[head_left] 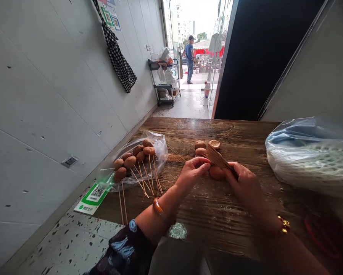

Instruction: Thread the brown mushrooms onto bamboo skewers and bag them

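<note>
A bundle of thin wooden skewers point(218, 157) slants over the table, with my right hand point(245, 178) closed round its lower end. My left hand point(193, 170) pinches at the bundle's left edge; whether a single skewer is singled out between thumb and finger, I cannot tell. Right under the bundle lies a brown mushroom cap point(216, 173), partly hidden by my fingers. Beyond it are a few more brown mushrooms point(200, 144) and one turned with its pale underside up point(214, 144). To the left, several skewered mushrooms point(130, 162) rest on a clear plastic bag point(161, 149), sticks pointing towards me.
A green-and-white QR code card point(93, 198) lies at the table's left edge. On the right stands a large clear bag with pale netted contents point(314, 156). Past the wooden table point(182, 128) are a loaded cart point(165, 78) and a person point(189, 59) outside the doorway.
</note>
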`<state>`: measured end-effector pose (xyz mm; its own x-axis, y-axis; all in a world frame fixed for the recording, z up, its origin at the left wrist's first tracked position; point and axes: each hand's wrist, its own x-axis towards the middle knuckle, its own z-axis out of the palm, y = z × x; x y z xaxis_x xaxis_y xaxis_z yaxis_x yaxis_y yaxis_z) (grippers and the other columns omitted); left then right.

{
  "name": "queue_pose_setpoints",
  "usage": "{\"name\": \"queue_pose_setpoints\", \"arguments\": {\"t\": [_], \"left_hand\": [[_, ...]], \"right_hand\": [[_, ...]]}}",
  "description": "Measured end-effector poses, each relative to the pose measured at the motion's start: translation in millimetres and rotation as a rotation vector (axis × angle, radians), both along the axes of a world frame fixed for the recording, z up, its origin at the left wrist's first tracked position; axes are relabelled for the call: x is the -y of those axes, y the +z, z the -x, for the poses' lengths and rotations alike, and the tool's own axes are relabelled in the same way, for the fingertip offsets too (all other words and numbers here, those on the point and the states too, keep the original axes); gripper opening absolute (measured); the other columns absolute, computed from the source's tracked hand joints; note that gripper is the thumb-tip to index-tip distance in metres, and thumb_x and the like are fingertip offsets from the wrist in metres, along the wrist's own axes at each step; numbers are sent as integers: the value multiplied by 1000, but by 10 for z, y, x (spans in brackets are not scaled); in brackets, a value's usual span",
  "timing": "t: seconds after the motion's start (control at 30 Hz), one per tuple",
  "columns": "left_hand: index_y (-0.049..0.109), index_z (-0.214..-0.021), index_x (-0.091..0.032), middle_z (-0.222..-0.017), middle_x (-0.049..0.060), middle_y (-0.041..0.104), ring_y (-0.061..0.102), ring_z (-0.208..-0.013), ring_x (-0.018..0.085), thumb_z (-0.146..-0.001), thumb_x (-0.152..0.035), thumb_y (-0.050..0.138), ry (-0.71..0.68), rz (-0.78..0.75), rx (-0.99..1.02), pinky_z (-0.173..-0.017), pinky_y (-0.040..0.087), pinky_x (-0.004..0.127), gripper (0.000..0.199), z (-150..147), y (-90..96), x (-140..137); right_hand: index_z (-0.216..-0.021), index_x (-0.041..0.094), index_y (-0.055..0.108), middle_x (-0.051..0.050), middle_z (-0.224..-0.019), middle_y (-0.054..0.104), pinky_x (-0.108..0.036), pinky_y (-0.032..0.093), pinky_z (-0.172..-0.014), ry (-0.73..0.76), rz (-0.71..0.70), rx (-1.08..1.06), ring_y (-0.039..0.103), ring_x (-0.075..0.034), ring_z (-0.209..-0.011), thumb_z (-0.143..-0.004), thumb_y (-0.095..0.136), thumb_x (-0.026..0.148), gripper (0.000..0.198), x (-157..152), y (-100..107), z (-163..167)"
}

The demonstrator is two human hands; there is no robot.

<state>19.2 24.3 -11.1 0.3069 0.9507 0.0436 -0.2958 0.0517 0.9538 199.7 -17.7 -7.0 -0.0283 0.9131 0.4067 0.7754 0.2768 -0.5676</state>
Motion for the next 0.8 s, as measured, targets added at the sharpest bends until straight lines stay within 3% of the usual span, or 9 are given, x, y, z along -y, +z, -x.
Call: {"name": "queue_pose_setpoints", "arguments": {"t": [0.37,0.8], "left_hand": [[65,-69,-11,-66,3,62,52,-60,9,-76,-42,72,27,-33,15,-62,40,24,33,-7,11,11],[69,-71,-11,-67,4,65,54,-60,11,-74,-40,73,32,-12,-8,-62,43,25,30,-9,-17,6]], "right_hand": [[-97,23,61,-4,-90,70,-33,44,-70,28,74,-33,64,-22,-78,-94,50,40,21,48,27,68],[-97,24,59,-2,-90,71,-30,42,-66,-22,10,44,65,-21,-77,-95,47,40,21,43,-9,44]]}}
